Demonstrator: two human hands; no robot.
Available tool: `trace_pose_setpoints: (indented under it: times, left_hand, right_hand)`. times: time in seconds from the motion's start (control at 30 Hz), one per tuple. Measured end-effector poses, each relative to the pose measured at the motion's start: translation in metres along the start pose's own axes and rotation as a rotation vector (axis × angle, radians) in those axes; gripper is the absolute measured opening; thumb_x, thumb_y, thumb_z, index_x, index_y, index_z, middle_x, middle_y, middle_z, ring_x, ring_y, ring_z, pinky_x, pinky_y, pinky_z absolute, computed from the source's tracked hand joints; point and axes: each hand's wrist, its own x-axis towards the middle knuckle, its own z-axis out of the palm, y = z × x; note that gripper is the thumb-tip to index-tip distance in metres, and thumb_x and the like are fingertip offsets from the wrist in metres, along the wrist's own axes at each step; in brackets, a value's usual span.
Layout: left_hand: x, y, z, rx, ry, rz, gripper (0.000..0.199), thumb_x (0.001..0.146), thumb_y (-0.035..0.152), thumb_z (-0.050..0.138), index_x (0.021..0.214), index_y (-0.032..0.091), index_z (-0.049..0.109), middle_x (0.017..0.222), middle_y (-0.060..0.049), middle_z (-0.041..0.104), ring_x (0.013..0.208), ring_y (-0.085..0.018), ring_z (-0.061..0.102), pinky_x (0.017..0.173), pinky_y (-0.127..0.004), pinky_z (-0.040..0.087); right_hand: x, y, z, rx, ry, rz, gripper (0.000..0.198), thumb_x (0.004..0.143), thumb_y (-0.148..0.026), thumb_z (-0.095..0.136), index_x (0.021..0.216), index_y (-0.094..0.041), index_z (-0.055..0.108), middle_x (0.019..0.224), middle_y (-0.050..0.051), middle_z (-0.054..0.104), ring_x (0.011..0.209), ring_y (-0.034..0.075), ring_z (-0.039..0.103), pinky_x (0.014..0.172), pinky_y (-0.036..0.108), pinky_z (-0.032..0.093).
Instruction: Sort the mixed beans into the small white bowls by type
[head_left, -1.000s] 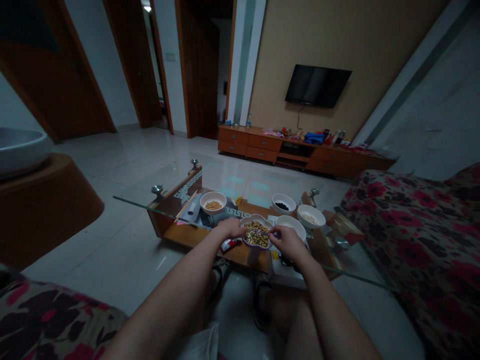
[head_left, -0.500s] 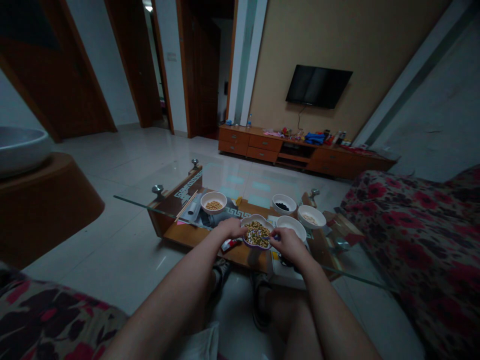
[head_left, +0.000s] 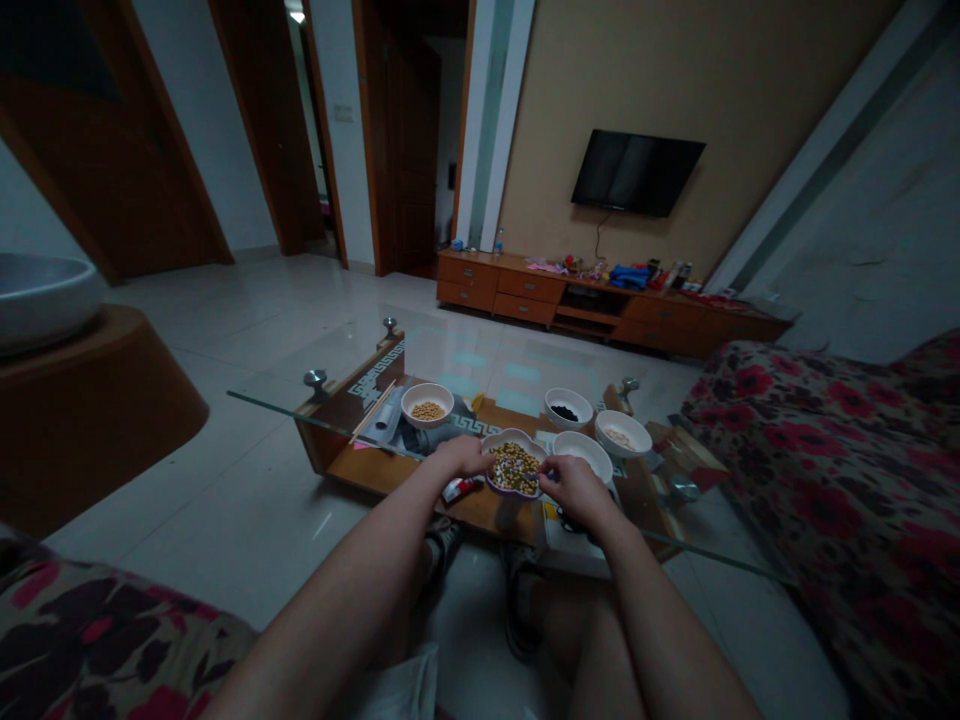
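The room was dim, with a glass-topped coffee table [head_left: 315, 412] standing on pale floor tiles before a floral sofa [head_left: 840, 470]. A lobed bowl of mixed beans [head_left: 514, 465] sat at the near edge of the glass. The left hand [head_left: 463, 455] was closed against the bowl's left rim. The right hand [head_left: 574, 485] was at its right rim, fingers pinched together; what they gripped could not be told. Three white bowls [head_left: 427, 404] [head_left: 568, 407] [head_left: 622, 432] stood farther back, a fourth [head_left: 583, 448] just beside the right hand.
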Motion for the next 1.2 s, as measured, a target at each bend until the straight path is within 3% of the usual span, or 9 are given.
trace_pose_setpoints:
  times: [0.5,0.8,1.03,1.2]
  left_hand:
    - [0.003,-0.002,0.003,-0.006,0.006,0.013,0.061,0.083,0.061,0.037,0.119,0.019,0.064,0.115,-0.013,0.067,0.097,-0.03,0.066,0.078,-0.038,0.053]
    - [0.002,-0.002,0.002,0.001,0.0,0.012,0.058,0.084,0.056,0.038,0.118,0.018,0.065,0.114,-0.014,0.067,0.098,-0.03,0.065,0.079,-0.035,0.052]
    - [0.001,-0.001,0.0,-0.005,0.0,0.009,0.061,0.083,0.06,0.038,0.119,0.019,0.065,0.112,-0.013,0.068,0.096,-0.03,0.066,0.077,-0.036,0.053]
    - [0.0,0.0,-0.001,-0.005,-0.008,0.002,0.057,0.083,0.055,0.039,0.114,0.017,0.067,0.109,-0.014,0.069,0.095,-0.031,0.066,0.076,-0.037,0.053]
  right_hand:
    - [0.0,-0.001,-0.001,0.03,0.006,-0.017,0.019,0.08,-0.027,0.054,0.083,-0.019,0.071,0.08,0.005,0.07,0.075,0.015,0.062,0.065,0.022,0.038]
    - [0.001,-0.002,-0.007,0.077,0.125,-0.013,0.025,0.083,-0.032,0.051,0.088,-0.019,0.072,0.084,0.007,0.071,0.078,0.018,0.063,0.07,0.024,0.042]
    - [-0.001,0.004,-0.014,0.014,0.259,0.11,0.025,0.083,-0.035,0.05,0.089,-0.023,0.071,0.085,0.005,0.071,0.08,0.018,0.063,0.071,0.026,0.042]
    - [-0.006,0.007,-0.022,-0.058,0.33,0.303,0.029,0.082,-0.04,0.049,0.091,-0.025,0.072,0.087,0.006,0.071,0.079,0.021,0.064,0.062,0.026,0.04]
